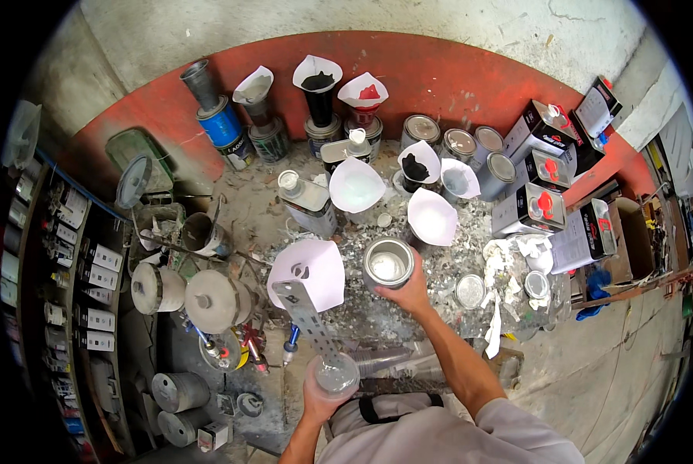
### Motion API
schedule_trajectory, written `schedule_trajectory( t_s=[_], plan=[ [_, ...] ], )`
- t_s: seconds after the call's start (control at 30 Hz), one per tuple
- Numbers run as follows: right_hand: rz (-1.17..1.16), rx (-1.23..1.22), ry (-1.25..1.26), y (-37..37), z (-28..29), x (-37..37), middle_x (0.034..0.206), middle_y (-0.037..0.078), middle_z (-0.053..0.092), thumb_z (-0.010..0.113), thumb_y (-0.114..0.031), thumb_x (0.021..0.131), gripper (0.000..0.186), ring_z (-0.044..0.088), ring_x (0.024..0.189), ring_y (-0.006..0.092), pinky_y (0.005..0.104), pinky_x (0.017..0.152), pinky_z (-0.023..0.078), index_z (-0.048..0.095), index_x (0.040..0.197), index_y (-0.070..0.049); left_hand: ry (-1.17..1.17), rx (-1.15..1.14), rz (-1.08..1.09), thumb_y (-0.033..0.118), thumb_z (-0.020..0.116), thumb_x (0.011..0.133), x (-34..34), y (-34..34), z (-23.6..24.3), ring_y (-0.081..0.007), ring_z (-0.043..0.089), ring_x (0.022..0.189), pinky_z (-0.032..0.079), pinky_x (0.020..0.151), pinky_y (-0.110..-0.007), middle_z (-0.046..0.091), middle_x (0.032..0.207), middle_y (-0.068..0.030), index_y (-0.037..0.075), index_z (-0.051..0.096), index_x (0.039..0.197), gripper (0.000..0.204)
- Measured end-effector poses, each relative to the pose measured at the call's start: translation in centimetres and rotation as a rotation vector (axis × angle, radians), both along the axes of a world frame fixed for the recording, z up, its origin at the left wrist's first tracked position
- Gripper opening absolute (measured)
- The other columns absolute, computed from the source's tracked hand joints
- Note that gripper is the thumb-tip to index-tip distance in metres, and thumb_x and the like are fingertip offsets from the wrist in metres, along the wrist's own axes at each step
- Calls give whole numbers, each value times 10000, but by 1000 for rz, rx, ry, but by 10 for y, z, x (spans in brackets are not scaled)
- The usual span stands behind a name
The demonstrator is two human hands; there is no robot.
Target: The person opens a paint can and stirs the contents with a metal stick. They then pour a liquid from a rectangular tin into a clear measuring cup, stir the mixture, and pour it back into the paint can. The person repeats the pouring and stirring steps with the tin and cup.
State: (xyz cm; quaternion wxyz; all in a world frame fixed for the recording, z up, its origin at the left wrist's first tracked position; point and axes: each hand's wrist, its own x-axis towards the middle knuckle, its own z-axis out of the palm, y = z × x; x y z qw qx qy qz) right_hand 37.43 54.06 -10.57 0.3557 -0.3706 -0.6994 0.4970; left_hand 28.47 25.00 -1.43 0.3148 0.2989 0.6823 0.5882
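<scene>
My left hand (316,404) is closed around a clear plastic cup (346,379) low in front of my body. Out of the cup leans a long grey mixing paddle (306,315) with holes along it. My right hand (410,294) grips an open metal paint can (368,272) at its right side, above the bench. Something pale and shiny shows inside the can. Behind the paddle is a white paper strainer (327,263), partly covered by it. Right of my right hand, a round can lid (470,291) lies on the paint-splattered bench.
Several paper strainers, including one (433,219) near the can, sit over cups. Paint cans (421,130) line the red panel. Rectangular solvent tins (528,210) stand at right, near crumpled white rags (501,259). Spray guns (254,344) hang at lower left, beside lidded pots (216,301).
</scene>
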Motion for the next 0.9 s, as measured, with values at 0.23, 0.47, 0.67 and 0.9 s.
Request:
schedule_trajectory(
  t_s=[0.23, 0.47, 0.67, 0.9],
  plan=[
    [163, 111, -206, -7, 77, 63, 1330, 152, 541, 949, -315, 514, 1164, 542, 1238, 283, 399, 1067, 409, 316, 1444, -14, 32, -86, -8, 110, 907, 635, 4, 30, -2, -205, 572, 1156, 452, 1009, -362, 580, 1256, -116, 0, 477, 1323, 818],
    [202, 225, -424, -14, 181, 125, 1272, 154, 586, 909, -253, 491, 1046, 583, 1185, 316, 389, 1020, 462, 415, 1388, -37, -21, -24, -116, 135, 929, 591, 13, 83, -16, -236, 556, 1193, 427, 1037, -366, 566, 1276, -135, -4, 437, 1363, 926],
    [247, 377, -617, -10, 237, 148, 1368, 180, 499, 912, -268, 504, 1033, 482, 1290, 353, 419, 1089, 401, 421, 1387, -50, -9, 79, -178, 108, 903, 601, 31, 125, -28, -250, 565, 1173, 440, 1012, -377, 580, 1243, -130, 23, 468, 1340, 862],
    [340, 594, -764, -6, 272, 137, 1384, 181, 483, 895, -267, 498, 1057, 454, 1300, 388, 522, 1173, 296, 394, 1407, -66, 41, 135, -187, 127, 900, 612, 50, 154, -24, -264, 556, 1171, 438, 1003, -384, 565, 1239, -132, 27, 482, 1327, 834]
  ],
)
